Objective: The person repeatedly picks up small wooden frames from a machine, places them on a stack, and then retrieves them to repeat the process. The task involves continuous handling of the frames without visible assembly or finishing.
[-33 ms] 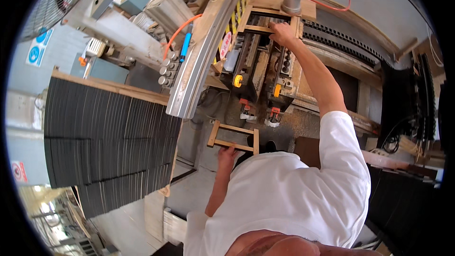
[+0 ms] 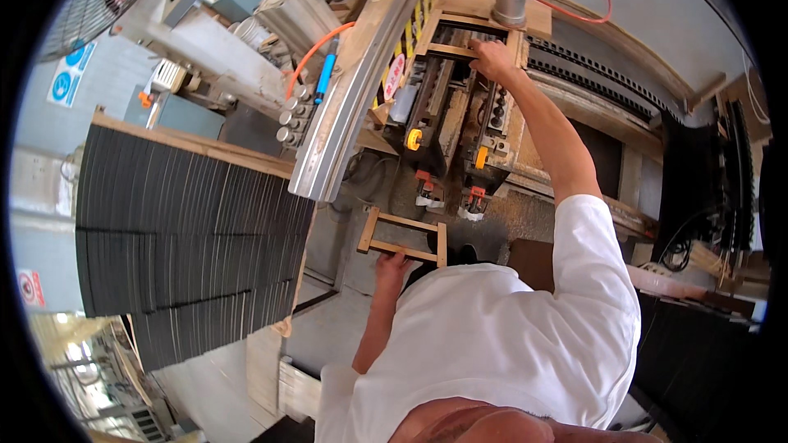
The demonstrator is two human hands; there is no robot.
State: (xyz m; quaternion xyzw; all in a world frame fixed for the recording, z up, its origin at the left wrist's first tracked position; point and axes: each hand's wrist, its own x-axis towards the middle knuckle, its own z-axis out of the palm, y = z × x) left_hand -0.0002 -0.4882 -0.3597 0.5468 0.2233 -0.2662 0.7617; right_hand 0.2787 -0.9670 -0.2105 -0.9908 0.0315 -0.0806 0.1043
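My left hand (image 2: 392, 264) is closed on the near rail of a small wooden frame (image 2: 442, 244), held in front of my body. This frame has two long rails and two end pieces, light wood with dark edges. Farther off, my reaching right hand (image 2: 494, 61) grips the near right corner of a second wooden frame (image 2: 451, 51), which lies on the machine bed. Its fingertips are partly hidden behind the wood. Just beyond that frame a metal cylinder (image 2: 510, 8) points down from the machine's head.
Stacks of dark strips (image 2: 222, 205) rise on the left. A metal beam (image 2: 328, 148) with striped tape runs between them and the machine. Yellow knobs (image 2: 414, 139) and red-handled clamps (image 2: 474, 197) stick out at the machine's near end. Black toothed racks (image 2: 591, 74) lie right of my arm.
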